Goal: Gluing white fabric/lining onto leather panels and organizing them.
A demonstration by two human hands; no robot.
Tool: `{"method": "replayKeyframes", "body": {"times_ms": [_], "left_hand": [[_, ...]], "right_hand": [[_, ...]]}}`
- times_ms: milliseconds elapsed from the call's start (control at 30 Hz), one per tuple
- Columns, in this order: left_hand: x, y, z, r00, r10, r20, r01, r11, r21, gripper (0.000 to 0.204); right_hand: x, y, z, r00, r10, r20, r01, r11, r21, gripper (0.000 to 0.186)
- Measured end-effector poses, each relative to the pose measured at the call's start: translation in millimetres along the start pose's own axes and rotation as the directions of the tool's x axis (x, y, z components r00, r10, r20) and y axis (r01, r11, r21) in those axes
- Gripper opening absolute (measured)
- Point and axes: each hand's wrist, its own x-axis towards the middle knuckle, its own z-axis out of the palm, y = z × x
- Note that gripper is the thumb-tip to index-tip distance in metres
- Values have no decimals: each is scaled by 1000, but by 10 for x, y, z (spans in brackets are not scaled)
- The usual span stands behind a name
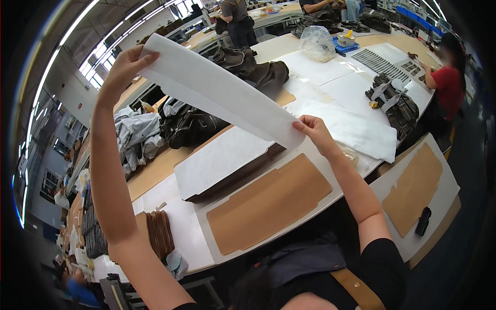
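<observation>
A long white sheet [222,93] is held up slantwise between two pinching hands above the table [188,240].
The left hand [124,68], the higher of the two, is closed to a pinch on the sheet's upper left end, thumb lying on the near face, the other fingers partly hidden; the right hand [317,135] pinches the lower right end in the same way, thumb in front and fingers curled. The sheet hangs over a white-topped stack of flat pieces [222,164], clear of the brown paper piece [268,204] that lies on the table nearer the person. White sheets [361,132] lie on the table just beyond the right hand, and a dark heap of fabric [191,126] sits behind the stack.
</observation>
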Motion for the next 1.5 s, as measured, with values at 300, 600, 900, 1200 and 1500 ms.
{"method": "replayKeyframes", "body": {"times_ms": [300, 600, 900, 1200, 1500], "left_hand": [[-772, -1300, 298, 949, -305, 77, 312, 879, -361, 37], [-2014, -2742, 1671, 758, -605, 244, 648, 654, -390, 39], [-1611, -954, 2460, 975, -223, 11, 177, 744, -644, 21], [-1748, 419, 2680, 990, -86, -112, -31, 643, -765, 21], [-1858, 516, 2839, 984, -143, -105, -17, 512, -859, 19]], "right_hand": [[252, 139, 123, 992, 124, -18, -124, 992, 11, 26], [625, 643, 120, 976, 218, 26, -170, 825, -539, 24], [172, 12, 843, 994, -82, 72, 29, 832, 554, 45], [-150, -460, 1105, 965, -30, 259, -244, 251, 937, 56], [-269, -395, 1106, 945, -65, 322, -314, 102, 944, 56]]}}
